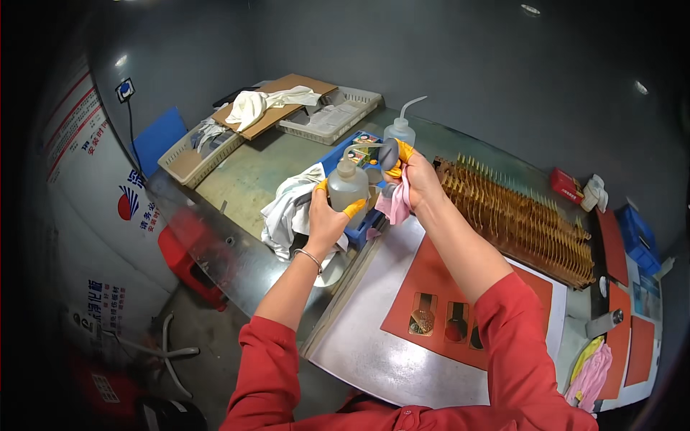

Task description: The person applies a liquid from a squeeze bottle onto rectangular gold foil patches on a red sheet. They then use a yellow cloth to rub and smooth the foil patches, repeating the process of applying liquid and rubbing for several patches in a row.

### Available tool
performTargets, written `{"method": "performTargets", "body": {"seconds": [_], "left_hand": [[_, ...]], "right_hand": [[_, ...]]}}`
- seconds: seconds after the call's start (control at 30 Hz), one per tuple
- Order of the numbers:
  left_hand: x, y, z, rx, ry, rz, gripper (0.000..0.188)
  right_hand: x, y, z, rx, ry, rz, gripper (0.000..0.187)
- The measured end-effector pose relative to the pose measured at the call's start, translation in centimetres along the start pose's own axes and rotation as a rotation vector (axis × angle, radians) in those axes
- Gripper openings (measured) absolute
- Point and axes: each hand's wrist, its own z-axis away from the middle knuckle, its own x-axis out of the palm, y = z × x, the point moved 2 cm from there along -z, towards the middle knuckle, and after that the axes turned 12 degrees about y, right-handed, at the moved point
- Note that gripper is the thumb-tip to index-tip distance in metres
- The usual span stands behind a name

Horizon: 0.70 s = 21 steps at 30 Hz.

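My left hand (330, 219), with yellow finger covers, is closed around a translucent squeeze bottle (348, 188). The bottle stands roughly upright, and its bent spout reaches right to a dark grey rounded piece (389, 154). That piece is in my right hand (422, 179), whose fingertips are also covered in yellow. From the same hand hangs a pink cloth (395, 204). What the grey piece is made of I cannot tell. Crumpled white cloths (293, 208) lie left of the bottle. Behind both hands is a blue tray (335, 159), partly hidden.
A second spouted bottle (399, 131) stands behind my right hand. A rack of upright thin metal pieces (517, 223) is on the right. Nearer lies a red-orange mat (408, 305) bearing several gold-edged plates. White baskets (359, 108) and a cardboard sheet (280, 108) sit at the back left.
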Motion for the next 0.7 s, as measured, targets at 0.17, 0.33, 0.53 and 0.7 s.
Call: {"method": "performTargets", "body": {"seconds": [0.17, 0.33, 0.53, 0.7], "left_hand": [[-0.1, 0.0, -0.1, -0.041, -0.003, 0.060, 0.067], [-0.1, 0.2, -0.1, -0.048, 0.016, 0.096, 0.061], [-0.2, -0.4, 0.0, -0.046, 0.029, 0.108, 0.058], [0.0, 0.2, 0.0, -0.071, 0.015, 0.102, 0.058]], "right_hand": [[1.0, 0.2, 0.1, 0.006, 0.080, -0.008, 0.019], [1.7, 0.2, 0.5, 0.014, 0.103, 0.028, 0.018], [1.6, 0.3, 0.5, 0.028, 0.086, 0.010, 0.016], [0.5, 0.0, 0.0, 0.046, -0.014, -0.040, 0.017]]}}
